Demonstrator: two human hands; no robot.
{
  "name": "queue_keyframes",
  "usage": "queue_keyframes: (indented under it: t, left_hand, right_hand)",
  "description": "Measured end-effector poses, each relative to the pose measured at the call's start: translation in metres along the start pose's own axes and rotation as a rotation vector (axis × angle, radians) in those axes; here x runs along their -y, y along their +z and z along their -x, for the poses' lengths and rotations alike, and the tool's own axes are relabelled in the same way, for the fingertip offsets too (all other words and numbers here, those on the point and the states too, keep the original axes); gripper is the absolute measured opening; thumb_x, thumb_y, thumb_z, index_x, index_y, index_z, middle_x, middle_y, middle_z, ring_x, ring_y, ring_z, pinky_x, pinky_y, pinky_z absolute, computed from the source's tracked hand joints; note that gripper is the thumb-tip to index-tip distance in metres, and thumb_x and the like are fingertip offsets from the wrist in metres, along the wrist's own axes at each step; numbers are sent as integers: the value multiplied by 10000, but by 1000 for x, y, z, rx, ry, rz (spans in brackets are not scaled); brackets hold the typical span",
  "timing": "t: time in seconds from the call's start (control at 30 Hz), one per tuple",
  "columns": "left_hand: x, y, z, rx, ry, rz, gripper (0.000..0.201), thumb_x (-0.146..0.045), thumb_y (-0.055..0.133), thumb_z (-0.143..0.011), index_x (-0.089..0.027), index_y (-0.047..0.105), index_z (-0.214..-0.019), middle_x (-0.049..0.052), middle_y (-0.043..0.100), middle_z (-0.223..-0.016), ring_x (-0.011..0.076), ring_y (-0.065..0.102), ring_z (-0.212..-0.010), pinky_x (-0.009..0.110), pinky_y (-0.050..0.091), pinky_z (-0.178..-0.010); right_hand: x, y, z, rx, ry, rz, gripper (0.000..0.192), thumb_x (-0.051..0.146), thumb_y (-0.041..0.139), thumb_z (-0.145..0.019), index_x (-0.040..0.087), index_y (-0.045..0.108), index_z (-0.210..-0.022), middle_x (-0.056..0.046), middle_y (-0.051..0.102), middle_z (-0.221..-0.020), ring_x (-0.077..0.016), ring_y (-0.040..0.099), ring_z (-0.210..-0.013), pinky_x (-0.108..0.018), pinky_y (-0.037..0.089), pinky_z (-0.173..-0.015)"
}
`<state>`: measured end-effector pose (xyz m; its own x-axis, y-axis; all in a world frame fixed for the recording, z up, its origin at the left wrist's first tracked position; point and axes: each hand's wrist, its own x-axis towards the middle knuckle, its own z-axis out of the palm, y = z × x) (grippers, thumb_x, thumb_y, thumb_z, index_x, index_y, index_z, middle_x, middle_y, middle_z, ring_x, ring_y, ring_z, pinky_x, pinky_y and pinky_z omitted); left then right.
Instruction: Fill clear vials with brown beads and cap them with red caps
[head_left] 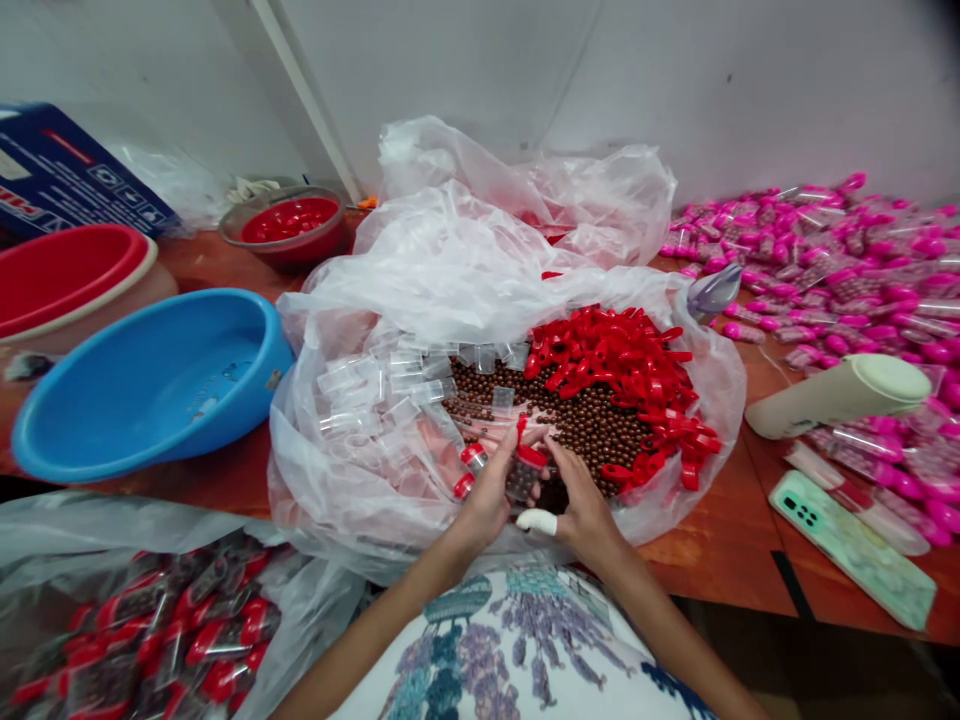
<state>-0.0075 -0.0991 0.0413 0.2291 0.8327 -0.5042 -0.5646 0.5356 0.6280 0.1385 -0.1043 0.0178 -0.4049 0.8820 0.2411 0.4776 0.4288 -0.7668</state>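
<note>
A small tube (523,474) filled with brown beads is gripped between the left hand (487,500) and right hand (581,505) over the bead heap (592,425), its red cap (532,456) fitted; many empty tubes (390,385) and loose caps (622,355) remain.

Two bare arms come up from the near edge, one from the left and one from the right, and they lean in toward each other. The left hand (491,490) and the right hand (581,500) meet in the middle, very close together. Both hands are curled, with the fingers bent and the fingertips pointing in at the same small spot between them. The backs of both hands face up. One finger (537,521) of the right hand has a white wrap around its tip, on the near side. The wrists are straight and low.
</note>
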Motion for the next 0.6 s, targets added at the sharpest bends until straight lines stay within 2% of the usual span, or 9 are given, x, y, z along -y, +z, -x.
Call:
queue_keyframes:
  t: [0.07, 0.13, 0.23, 0.43, 0.6]
  left_hand:
    - [0, 1, 0, -7, -14, 29, 534, -488, 494, -801, -163, 531, -1223, 31, 635, -665, 89, 515, -459, 188, 384, -442]
    - [2, 1, 0, -12, -5, 43, 491, -429, 519, -793, -165, 543, -1206, 23, 634, -658, 88, 515, -467, 190, 393, -459]
    - [8, 1, 0, -17, 6, 35, 441, -396, 521, -786, -160, 571, -1155, 20, 637, -664, 95, 519, -484, 200, 401, -474]
    - [16, 2, -1, -29, 42, -95, 356, -416, 517, -789, -101, 649, -889, 18, 592, -599, 96, 490, -495, 205, 381, -473]
    - [19, 0, 1, -28, 81, -101, 397, -391, 488, -805, -152, 588, -1106, -15, 560, -606, 87, 467, -512, 192, 367, -474]
  right_hand:
    - [2, 3, 2, -17, -20, 108, 930, 306, 650, -724, 181, 58, -1430, -150, 323, -1388, -285, 336, -1262, -457, 360, -995]
    - [4, 3, 2, -40, -41, 197, 922, 274, 624, -734, 174, 27, -1430, -155, 278, -1408, -289, 302, -1283, -467, 342, -1010]
    - [7, -1, 1, -42, -76, 283, 836, 271, 602, -734, 177, 127, -1416, -149, 328, -1373, -288, 342, -1252, -468, 355, -993]
    - [12, -5, -2, -43, -126, 383, 615, 297, 578, -733, 128, 363, -1284, -155, 493, -1220, -279, 445, -1127, -448, 368, -946]
    - [8, -3, -3, -53, -222, 454, 537, 338, 579, -718, 102, 453, -1184, -160, 574, -1110, -285, 497, -1038, -441, 372, -904]
